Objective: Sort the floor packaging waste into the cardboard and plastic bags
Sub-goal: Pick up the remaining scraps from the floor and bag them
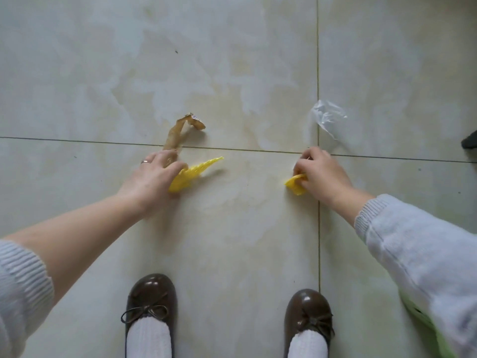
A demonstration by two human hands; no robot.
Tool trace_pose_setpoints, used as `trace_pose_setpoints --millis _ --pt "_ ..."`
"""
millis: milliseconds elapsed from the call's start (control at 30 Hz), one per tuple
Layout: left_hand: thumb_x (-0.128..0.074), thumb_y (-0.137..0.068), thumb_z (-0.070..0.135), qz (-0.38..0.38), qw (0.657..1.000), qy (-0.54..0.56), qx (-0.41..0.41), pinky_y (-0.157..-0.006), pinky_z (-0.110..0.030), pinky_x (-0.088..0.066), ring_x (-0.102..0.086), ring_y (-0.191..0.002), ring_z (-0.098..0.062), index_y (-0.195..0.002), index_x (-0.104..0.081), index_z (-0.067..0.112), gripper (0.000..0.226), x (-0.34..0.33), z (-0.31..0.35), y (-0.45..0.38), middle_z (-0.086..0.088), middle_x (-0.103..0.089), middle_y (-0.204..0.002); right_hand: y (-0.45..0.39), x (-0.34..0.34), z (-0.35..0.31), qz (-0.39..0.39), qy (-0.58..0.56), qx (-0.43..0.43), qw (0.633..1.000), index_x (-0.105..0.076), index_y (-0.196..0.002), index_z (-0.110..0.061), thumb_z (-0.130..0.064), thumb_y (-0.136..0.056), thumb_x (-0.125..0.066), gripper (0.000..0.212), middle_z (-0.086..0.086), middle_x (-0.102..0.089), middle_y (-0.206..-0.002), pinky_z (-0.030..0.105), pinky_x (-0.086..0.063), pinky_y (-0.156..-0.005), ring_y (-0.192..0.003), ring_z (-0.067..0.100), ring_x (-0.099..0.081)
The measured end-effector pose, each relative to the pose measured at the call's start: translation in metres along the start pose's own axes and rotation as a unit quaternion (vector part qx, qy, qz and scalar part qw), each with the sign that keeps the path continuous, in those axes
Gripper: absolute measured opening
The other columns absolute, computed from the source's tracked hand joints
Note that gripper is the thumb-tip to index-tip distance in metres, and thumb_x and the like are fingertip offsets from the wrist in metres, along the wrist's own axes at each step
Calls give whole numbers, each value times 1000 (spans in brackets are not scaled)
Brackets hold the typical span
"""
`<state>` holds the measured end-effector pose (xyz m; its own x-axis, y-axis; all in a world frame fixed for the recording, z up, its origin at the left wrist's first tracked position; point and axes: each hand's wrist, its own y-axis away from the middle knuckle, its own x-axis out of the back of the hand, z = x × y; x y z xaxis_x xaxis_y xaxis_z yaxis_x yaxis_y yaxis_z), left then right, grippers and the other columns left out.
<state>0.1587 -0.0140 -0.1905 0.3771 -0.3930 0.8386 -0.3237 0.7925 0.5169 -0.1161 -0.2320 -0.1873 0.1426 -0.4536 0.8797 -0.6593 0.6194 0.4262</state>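
Packaging waste lies on the pale tiled floor (232, 73) around the middle of the frame. Left of centre, the left hand (152, 177) is closed on two pieces at once: a yellow mesh (196, 171), which fans out from under the thumb and fingers toward the right, and a brown strip (178, 136), crumpled and twisted, which runs up from the fingers past the horizontal grout line to a curled end. That end carries a small white label (196, 117) with a printed pattern; the print is too small to read. A ring (145, 161) sits on one finger of this hand.

Right of centre, the right hand (321, 171) is pinched shut on a yellow scrap (295, 186), which pokes out below and to the left of the fingers, close to where the two grout lines cross. Something thin and clear also seems caught in these fingers, though I cannot tell for sure. Just above this hand, apart from the knuckles, a clear film (326, 118) lies crumpled on the tile to the right of the vertical grout line, and a faint trail of it reaches down toward the hand.

Both forearms come in from the lower corners in grey knit sleeves (426, 254). At bottom centre stand two brown shoes (151, 293) with bows and white socks. A green fabric (423, 324) hangs at the lower right edge, and a dark object (470, 143) cuts in at the right edge, too little of it showing to name
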Motion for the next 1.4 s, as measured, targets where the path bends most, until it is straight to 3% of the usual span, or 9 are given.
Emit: trace_pose_setpoints --millis 133,267,400,533,667,1000,1133,1267,1400 --pt "-69 -76 15 55 997 39 -30 -86 -39 -47 -50 -110 -35 -108 -58 17 34 0 -2 -2 -6 -49 -126 -7 -3 4 -4 -58 16 998 -61 -98 -14 -7 -78 -62 22 6 -53 -103 32 -44 -76 -99 28 -53" --pt "-69 -76 10 75 990 117 -35 -77 -38 -48 -57 -99 -36 -104 -60 11 30 8 5 -11 -12 -56 -110 -14 16 -3 124 -234 -55 963 -54 -121 -15 -11 -76 -72 49 5 -49 -109 22 -43 -84 -87 16 -53" --pt "-76 -74 12 58 976 209 -29 -100 -33 -36 -43 -125 -26 -135 -43 20 70 31 24 -31 -9 -37 -140 -34 49 5 165 -319 -116 926 -28 -144 -23 -20 -76 -75 83 5 -25 -146 13 -31 -94 -109 16 -53" --pt "-78 -71 17 -46 992 103 -60 -105 -37 -34 -29 -139 -28 -148 -7 34 106 47 36 -55 -4 -7 -157 -56 60 26 41 -231 -149 961 -13 -149 -28 -25 -74 -76 98 10 -3 -158 20 -18 -107 -145 16 -13" --pt "-73 -74 21 -95 990 -19 -107 -94 -41 -47 -47 -125 -35 -147 -2 38 104 48 47 -70 -2 -5 -157 -69 49 31 -20 -155 -133 979 -24 -146 -26 -25 -76 -75 87 12 -25 -148 26 -28 -106 -133 25 -37" --pt "-63 -84 26 27 993 -14 -110 -78 -36 -50 -59 -101 -33 -115 -62 18 32 49 68 -81 -6 -51 -122 -56 28 18 59 -136 -133 980 -52 -121 -18 -21 -82 -64 41 10 -61 -117 32 -43 -85 -108 29 -55" --pt "-57 -88 30 14 992 -85 -87 -66 -31 -40 -59 -94 -35 -101 -63 13 22 50 81 -78 -15 -61 -101 -40 34 -2 80 -278 -191 938 -28 -143 -15 -20 -80 -68 75 9 -59 -120 28 -39 -90 -115 26 -52" --pt "-57 -88 34 -14 998 -13 -56 -67 -29 -41 -59 -94 -34 -102 -65 11 29 48 95 -56 -16 -62 -99 -11 35 -13 77 -457 -224 858 -64 -90 -12 -16 -77 -71 15 8 -67 -91 42 -50 -89 -92 25 -64" --pt "-59 -84 38 -5 985 164 -50 -66 -33 -55 -62 -74 -19 -92 -69 13 28 63 119 -17 -9 -61 -97 39 42 -19 80 -603 -259 750 -59 -80 -18 -9 -83 -66 11 2 -62 -80 29 -55 -71 -77 17 -62"
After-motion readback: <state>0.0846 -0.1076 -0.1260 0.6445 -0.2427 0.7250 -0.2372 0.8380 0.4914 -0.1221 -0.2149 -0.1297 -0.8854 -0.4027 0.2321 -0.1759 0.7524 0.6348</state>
